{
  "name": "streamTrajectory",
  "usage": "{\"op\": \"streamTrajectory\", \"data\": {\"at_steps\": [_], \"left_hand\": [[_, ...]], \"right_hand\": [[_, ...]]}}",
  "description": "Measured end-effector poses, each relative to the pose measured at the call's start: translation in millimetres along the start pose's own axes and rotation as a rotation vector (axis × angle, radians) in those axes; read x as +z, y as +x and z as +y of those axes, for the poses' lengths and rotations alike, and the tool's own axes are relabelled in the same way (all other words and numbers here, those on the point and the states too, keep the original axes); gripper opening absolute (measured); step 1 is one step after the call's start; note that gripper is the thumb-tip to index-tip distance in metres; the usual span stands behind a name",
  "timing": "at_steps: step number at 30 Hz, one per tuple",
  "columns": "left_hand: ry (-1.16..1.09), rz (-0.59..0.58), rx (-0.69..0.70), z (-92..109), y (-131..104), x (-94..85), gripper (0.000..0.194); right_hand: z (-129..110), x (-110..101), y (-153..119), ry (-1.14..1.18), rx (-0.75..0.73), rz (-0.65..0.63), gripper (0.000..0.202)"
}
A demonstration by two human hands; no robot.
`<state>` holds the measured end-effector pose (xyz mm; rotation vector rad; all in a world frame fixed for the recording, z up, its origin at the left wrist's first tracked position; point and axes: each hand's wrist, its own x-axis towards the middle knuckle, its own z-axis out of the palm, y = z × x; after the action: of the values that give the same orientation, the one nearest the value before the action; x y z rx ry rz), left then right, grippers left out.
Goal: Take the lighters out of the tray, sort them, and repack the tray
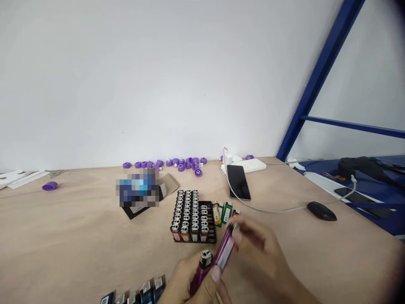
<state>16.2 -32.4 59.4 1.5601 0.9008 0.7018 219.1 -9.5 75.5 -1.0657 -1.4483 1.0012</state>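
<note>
Purple lighters (221,253), translucent with metal tops, held in both hands.

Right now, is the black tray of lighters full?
Not full: the tray has its right-hand row partly empty near the back, and lighters lie beside it.

Setting judged to be a small workshop or packing bench. A bare plywood tabletop (63,236) is set against a plain white wall (142,76). Lighters are racked in a black tray (193,219) at centre. Purple caps (177,164) are scattered far along the wall. A blue steel frame (319,76) is seen at right.
</note>
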Motion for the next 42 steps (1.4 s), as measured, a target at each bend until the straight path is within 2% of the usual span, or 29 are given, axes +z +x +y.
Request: {"op": "streamTrajectory", "data": {"at_steps": [2, 3, 4, 5, 7, 9, 14, 17, 25, 32, 37, 42], "left_hand": [[0.398, 0.024, 0.373, 9.3, 4.9, -19.5, 0.031], [0.582, 0.057, 0.522, 12.8, 8.3, -30.0, 0.036], [0.738, 0.088, 0.622, 14.9, 12.2, -39.9, 0.043], [0.857, 0.110, 0.649, 15.5, 16.4, -48.5, 0.051], [1.029, 0.117, 0.603, 13.1, 24.7, -60.0, 0.063], [1.176, 0.084, 0.499, 9.2, 31.0, -63.9, 0.075], [1.510, -0.074, 0.270, 9.2, 36.5, -58.5, 0.106], [1.533, -0.117, 0.275, 11.1, 37.7, -58.3, 0.112], [1.369, -0.060, 0.428, 5.6, 36.8, -60.6, 0.110], [1.337, -0.068, 0.438, 9.9, 36.5, -60.3, 0.094], [1.381, -0.090, 0.430, 10.7, 36.7, -59.4, 0.095], [1.410, -0.142, 0.350, 15.1, 37.2, -57.7, 0.098]], "right_hand": [[1.6, -14.0, 28.4, -0.121, -0.056, 0.185, 0.032], [2.6, -20.1, 44.1, -0.242, -0.082, 0.201, 0.033], [4.1, -24.5, 59.4, -0.288, -0.084, 0.185, 0.032], [5.9, -27.0, 73.2, -0.319, -0.087, 0.154, 0.030], [10.2, -25.7, 93.7, -0.397, -0.092, 0.057, 0.021], [14.0, -17.7, 103.3, -0.471, -0.103, -0.044, 0.016], [15.9, 4.4, 97.8, -0.610, -0.150, -0.234, 0.015], [15.0, 7.4, 92.5, -0.692, -0.174, -0.287, 0.017], [4.3, 1.7, 92.8, -0.894, -0.229, -0.387, 0.021], [-4.3, 4.5, 89.5, -0.988, -0.267, -0.428, 0.021], [0.4, 13.1, 88.4, -1.037, -0.271, -0.432, 0.021], [-1.8, 10.2, 88.2, -1.085, -0.262, -0.429, 0.022]]}}
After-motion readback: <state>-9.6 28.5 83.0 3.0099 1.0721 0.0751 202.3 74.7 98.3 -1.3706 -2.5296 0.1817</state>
